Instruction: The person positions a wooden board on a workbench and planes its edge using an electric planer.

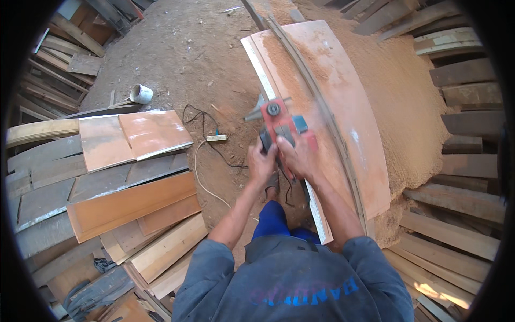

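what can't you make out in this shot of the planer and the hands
Head view only:
- Planer: its base and blade are hidden under the body, on the board.
- Planer handles: covered by the left hand and right hand.
- Cord: its planer end passes behind the hands.
- White cup: too small to see contents.
- Board's near end: hidden by the right forearm.

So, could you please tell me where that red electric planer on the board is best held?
Judging by its pose, grip the red electric planer by its rear handle and front knob, from above and behind, as the left hand and right hand do; its sole lies on the board.
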Demonstrator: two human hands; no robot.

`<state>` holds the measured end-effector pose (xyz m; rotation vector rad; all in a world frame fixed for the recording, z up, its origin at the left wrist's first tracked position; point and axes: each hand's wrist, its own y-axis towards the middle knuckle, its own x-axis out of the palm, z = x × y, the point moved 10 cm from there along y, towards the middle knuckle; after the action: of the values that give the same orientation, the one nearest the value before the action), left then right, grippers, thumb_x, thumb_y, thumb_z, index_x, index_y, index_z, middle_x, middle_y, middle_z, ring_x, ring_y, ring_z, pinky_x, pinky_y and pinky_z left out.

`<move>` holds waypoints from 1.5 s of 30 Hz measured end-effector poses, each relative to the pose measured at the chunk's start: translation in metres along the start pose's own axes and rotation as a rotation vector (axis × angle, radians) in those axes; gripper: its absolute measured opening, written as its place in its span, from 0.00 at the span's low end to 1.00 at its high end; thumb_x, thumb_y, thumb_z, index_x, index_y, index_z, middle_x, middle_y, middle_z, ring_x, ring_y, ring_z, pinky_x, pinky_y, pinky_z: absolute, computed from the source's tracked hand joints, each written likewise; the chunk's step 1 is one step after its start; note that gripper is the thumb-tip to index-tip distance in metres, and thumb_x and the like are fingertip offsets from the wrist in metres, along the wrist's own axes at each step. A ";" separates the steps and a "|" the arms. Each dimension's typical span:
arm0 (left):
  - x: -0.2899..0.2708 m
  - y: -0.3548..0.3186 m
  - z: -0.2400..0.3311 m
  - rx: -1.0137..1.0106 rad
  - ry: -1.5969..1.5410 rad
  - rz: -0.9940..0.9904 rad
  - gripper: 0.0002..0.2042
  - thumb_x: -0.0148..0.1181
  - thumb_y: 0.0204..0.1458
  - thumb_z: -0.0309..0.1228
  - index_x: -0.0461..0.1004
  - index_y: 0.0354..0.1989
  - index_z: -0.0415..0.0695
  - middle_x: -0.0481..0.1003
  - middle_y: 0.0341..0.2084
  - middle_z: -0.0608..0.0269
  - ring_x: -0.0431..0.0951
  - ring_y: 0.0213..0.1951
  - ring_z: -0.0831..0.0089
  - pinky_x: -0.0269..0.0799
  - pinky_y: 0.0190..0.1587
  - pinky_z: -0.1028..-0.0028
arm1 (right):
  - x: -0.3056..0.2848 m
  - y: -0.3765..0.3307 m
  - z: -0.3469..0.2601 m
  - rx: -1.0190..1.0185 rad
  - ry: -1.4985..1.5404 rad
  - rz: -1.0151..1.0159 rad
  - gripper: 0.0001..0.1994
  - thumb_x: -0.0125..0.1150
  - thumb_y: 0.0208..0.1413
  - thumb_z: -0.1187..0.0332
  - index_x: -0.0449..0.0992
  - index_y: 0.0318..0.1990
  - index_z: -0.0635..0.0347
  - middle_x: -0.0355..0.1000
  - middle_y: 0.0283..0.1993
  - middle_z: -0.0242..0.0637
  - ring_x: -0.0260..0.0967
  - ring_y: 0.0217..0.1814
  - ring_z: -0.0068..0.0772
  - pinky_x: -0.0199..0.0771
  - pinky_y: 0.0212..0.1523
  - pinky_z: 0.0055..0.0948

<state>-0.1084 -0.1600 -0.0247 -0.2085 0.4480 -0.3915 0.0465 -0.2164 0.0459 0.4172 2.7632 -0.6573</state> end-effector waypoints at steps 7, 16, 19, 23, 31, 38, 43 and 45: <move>-0.056 0.185 0.052 -0.039 -0.198 0.065 0.20 0.64 0.61 0.44 0.82 0.45 0.36 0.82 0.29 0.55 0.80 0.31 0.73 0.76 0.36 0.66 | 0.016 0.190 -0.071 -0.013 -0.216 -0.051 0.21 0.50 0.68 0.46 0.79 0.55 0.48 0.79 0.42 0.64 0.79 0.44 0.64 0.77 0.44 0.54; -0.028 0.130 0.022 0.087 -0.177 0.013 0.20 0.62 0.62 0.46 0.83 0.42 0.38 0.83 0.24 0.55 0.83 0.29 0.69 0.76 0.34 0.64 | 0.002 0.113 -0.055 -0.136 -0.001 0.126 0.27 0.54 0.64 0.44 0.78 0.34 0.64 0.71 0.21 0.33 0.69 0.21 0.29 0.69 0.25 0.35; -0.018 0.066 0.024 0.120 -0.063 0.064 0.18 0.62 0.62 0.43 0.82 0.43 0.37 0.83 0.25 0.52 0.83 0.28 0.68 0.76 0.33 0.62 | -0.002 0.057 -0.036 -0.108 -0.017 0.094 0.26 0.54 0.65 0.44 0.78 0.35 0.62 0.70 0.22 0.32 0.69 0.22 0.27 0.69 0.26 0.34; 0.003 -0.037 0.030 0.174 -0.023 0.068 0.17 0.61 0.61 0.41 0.81 0.50 0.40 0.82 0.28 0.46 0.82 0.30 0.55 0.76 0.37 0.58 | -0.005 -0.033 0.017 0.014 0.019 0.036 0.32 0.53 0.61 0.41 0.80 0.42 0.69 0.79 0.36 0.57 0.78 0.41 0.49 0.75 0.46 0.45; 0.074 -0.266 -0.041 0.110 0.050 -0.007 0.25 0.62 0.60 0.41 0.73 0.62 0.41 0.77 0.39 0.39 0.75 0.43 0.46 0.72 0.49 0.54 | -0.013 -0.257 0.128 0.052 0.146 0.001 0.26 0.58 0.62 0.48 0.77 0.50 0.68 0.79 0.41 0.55 0.78 0.44 0.50 0.76 0.49 0.45; 0.105 -0.398 -0.066 -0.044 0.150 -0.127 0.25 0.65 0.58 0.38 0.73 0.62 0.40 0.77 0.38 0.44 0.74 0.41 0.50 0.72 0.48 0.57 | -0.010 -0.383 0.202 0.180 0.147 -0.033 0.30 0.60 0.60 0.46 0.75 0.55 0.68 0.78 0.44 0.58 0.78 0.48 0.55 0.75 0.50 0.47; 0.087 -0.326 -0.059 -0.009 0.141 -0.090 0.22 0.65 0.58 0.39 0.75 0.59 0.42 0.77 0.38 0.43 0.74 0.40 0.49 0.72 0.47 0.56 | -0.009 -0.312 0.165 0.088 0.120 -0.033 0.30 0.60 0.61 0.46 0.75 0.54 0.70 0.78 0.46 0.61 0.78 0.49 0.57 0.75 0.50 0.48; 0.076 -0.276 -0.052 0.030 0.026 -0.068 0.22 0.64 0.59 0.38 0.75 0.60 0.43 0.77 0.40 0.41 0.75 0.46 0.47 0.72 0.51 0.56 | -0.004 -0.266 0.140 0.070 0.108 -0.035 0.29 0.59 0.62 0.48 0.75 0.53 0.71 0.78 0.46 0.62 0.78 0.50 0.56 0.75 0.51 0.47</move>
<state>-0.1573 -0.4467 -0.0220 -0.1903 0.4618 -0.4675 -0.0122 -0.5108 0.0315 0.4312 2.8614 -0.7633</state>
